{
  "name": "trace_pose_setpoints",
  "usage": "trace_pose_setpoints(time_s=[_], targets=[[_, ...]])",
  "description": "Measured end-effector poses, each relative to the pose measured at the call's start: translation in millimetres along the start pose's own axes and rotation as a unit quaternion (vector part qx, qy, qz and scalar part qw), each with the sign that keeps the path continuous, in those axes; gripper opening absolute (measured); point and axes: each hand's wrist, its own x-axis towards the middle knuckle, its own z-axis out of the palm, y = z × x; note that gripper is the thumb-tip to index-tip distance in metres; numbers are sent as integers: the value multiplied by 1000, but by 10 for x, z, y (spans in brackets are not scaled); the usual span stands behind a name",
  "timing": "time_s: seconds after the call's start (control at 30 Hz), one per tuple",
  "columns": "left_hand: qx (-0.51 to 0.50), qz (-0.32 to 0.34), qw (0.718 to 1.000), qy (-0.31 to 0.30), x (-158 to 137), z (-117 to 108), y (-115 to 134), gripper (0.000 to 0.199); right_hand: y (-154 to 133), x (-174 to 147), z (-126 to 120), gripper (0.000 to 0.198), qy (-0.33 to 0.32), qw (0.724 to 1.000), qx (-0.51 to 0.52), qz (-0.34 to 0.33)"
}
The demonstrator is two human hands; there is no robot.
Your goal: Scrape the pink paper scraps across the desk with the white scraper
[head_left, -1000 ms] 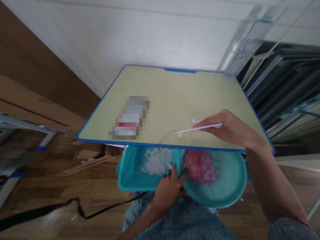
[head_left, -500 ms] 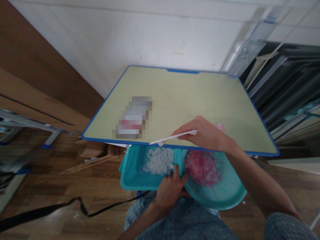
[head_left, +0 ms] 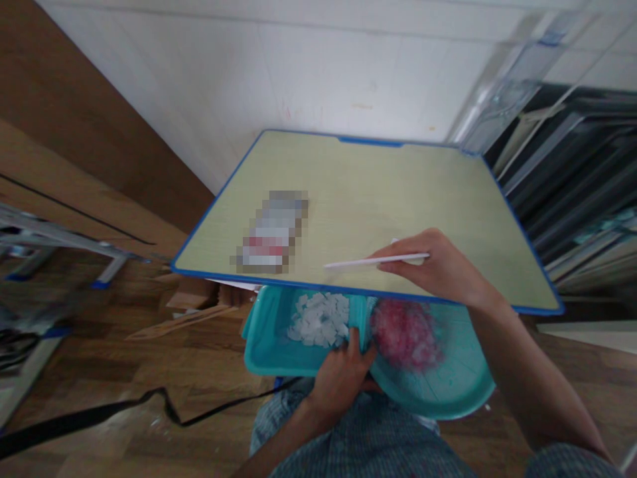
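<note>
My right hand (head_left: 440,272) rests on the yellow-green desk top (head_left: 378,192) near its front edge and pinches a thin white stick (head_left: 368,262) that points left, low over the surface. Under the front edge, on my lap, sit two teal containers. The square teal tray (head_left: 263,352) holds several small white pieces (head_left: 321,318). The round teal tray (head_left: 458,385) holds a heap of pink pieces (head_left: 405,332). My left hand (head_left: 343,378) grips the rims where the two trays meet.
A blurred-out flat item (head_left: 273,232) lies on the desk's left half. The desk has a blue rim (head_left: 279,282). A white wall stands behind it, dark metal frames (head_left: 572,179) stack at the right. A black cable (head_left: 149,405) runs across the wooden floor.
My right hand swept the stick leftward to the desk's front edge, then drew back to the right. The small piece at the stick's tip is no longer seen. The left hand stayed put.
</note>
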Motion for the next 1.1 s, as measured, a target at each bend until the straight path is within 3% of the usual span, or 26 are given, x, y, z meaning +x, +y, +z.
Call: trace_pose_setpoints(time_s=[0.2,0.4,0.53,0.7,0.93,1.1], targets=[[0,1,1000,-3,4,4,-6,64,140,-182,132,16,114,988,52,86],[12,2,1000,1,0,12,-14,62,221,-185,381,22,33,984,108,139],[17,1,1000,-5,2,37,-30,63,300,-178,321,33,-6,980,116,160],[22,2,1000,-7,3,55,-42,63,313,-175,203,30,59,975,107,186],[20,-4,1000,-21,0,28,-36,63,368,-124,173,24,97,957,130,240],[22,-3,1000,-22,-3,13,-35,63,527,-230,-16,27,143,943,118,278]])
